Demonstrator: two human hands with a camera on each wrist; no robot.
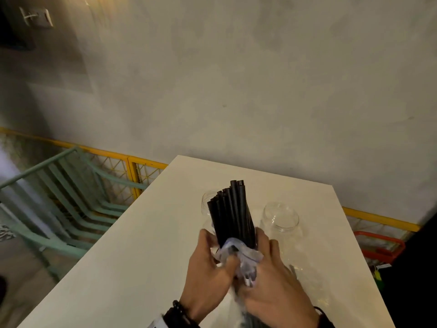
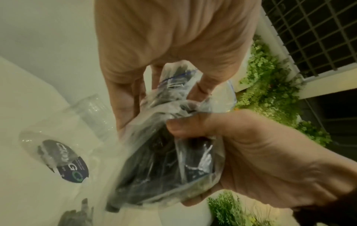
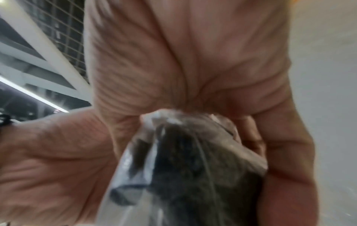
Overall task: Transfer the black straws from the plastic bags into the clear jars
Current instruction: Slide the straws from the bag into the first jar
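Black straws (image 1: 230, 214) stand as upright bundle, upper half clear of crumpled plastic bag (image 1: 238, 256), above desk (image 1: 142, 245). Left hand (image 1: 208, 261) grip closed around bag and bundle base, thumb pressing film. Right hand (image 1: 269, 275) grip curled on same bag from other side. Two clear jars: one behind bundle (image 1: 207, 202), other (image 1: 281, 218) right, mouth open. Judgement: bag being peeled down. Hold bundle tight, slide film off evenly, keep straws together, then aim ends into jar mouth; loose hold risks fanning, spilling.
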